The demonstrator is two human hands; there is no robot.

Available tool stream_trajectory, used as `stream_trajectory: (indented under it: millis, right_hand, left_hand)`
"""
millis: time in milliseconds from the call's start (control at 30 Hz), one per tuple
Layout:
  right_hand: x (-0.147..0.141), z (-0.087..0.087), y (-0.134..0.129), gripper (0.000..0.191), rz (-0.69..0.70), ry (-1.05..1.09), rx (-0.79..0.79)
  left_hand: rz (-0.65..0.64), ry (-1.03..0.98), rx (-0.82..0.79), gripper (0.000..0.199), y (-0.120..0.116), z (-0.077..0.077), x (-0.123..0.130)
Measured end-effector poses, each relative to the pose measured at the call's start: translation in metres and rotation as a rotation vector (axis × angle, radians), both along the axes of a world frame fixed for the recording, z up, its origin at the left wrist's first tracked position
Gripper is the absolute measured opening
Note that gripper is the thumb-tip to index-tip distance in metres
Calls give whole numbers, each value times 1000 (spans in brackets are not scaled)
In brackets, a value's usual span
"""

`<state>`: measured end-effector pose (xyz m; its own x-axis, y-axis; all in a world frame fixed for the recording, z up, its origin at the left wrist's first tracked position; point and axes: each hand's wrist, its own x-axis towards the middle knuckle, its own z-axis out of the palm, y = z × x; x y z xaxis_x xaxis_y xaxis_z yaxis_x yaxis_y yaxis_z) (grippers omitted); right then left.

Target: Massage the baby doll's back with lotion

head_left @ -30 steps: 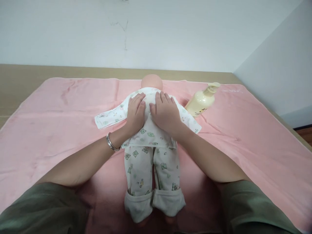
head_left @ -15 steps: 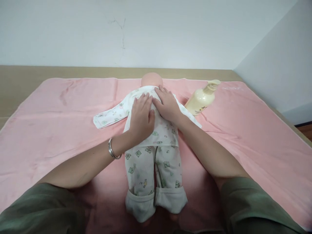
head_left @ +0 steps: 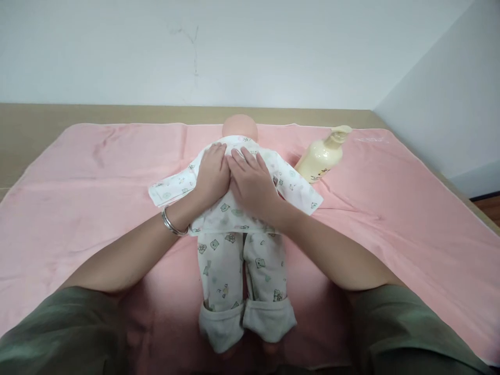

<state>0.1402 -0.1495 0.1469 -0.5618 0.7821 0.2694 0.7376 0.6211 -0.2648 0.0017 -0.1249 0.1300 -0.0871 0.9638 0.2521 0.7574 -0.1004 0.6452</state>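
Observation:
A baby doll [head_left: 239, 126] lies stretched out in the middle, its bald head away from me and no face showing. It wears a white printed top [head_left: 234, 221] with long sleeves and matching trousers [head_left: 222, 271] with turned-up cuffs. My left hand [head_left: 213, 174] lies flat on the upper left of the doll's torso, a silver bangle [head_left: 169, 221] on that wrist. Flat on the torso's middle and right rests my right hand [head_left: 252, 182], its fingers slightly spread. The two hands are close beside each other. Neither hand grips anything.
Beneath the doll a pink blanket [head_left: 97, 229] covers most of the tan table [head_left: 23, 130]. A cream pump bottle [head_left: 320, 159] leans to the right beside the doll's right sleeve. A pale wall [head_left: 117, 52] stands behind the table.
My left hand has slid up and left on the doll's back. My right hand has moved down and towards the middle. The top's lower hem has shifted left.

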Motion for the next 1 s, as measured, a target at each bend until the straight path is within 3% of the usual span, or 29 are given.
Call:
stream_trajectory:
  millis: [167, 267, 467, 567, 633, 733, 867, 1000]
  right_hand:
    - [16, 1, 52, 57, -97, 101, -138]
    - [16, 1, 57, 57, -152, 103, -133]
    - [1, 0, 4, 56, -186, -10, 21]
    - [-9, -1, -27, 60, -130, -68, 54]
    - [-12, 0, -35, 60, -105, -79, 37]
    - [-7, 1, -17, 58, -85, -39, -3]
    - [10, 3, 33, 58, -125, 31, -135]
    - [17, 3, 56, 63, -209, 84, -190]
  left_hand:
    - [-108, 179, 109, 63, -36, -1, 26]
    - [-144, 159, 74, 68, -44, 0, 31]
    - [10, -113, -57, 64, -11, 2, 9]
    - [17, -167, -47, 58, 5, -1, -4]
    - [2, -141, -28, 56, 8, -3, -8]
    - [-16, -37, 19, 55, -1, -3, -2]
    - [-101, 152, 89, 59, -31, -1, 20]
    - [-174, 154, 93, 64, -40, 0, 28]
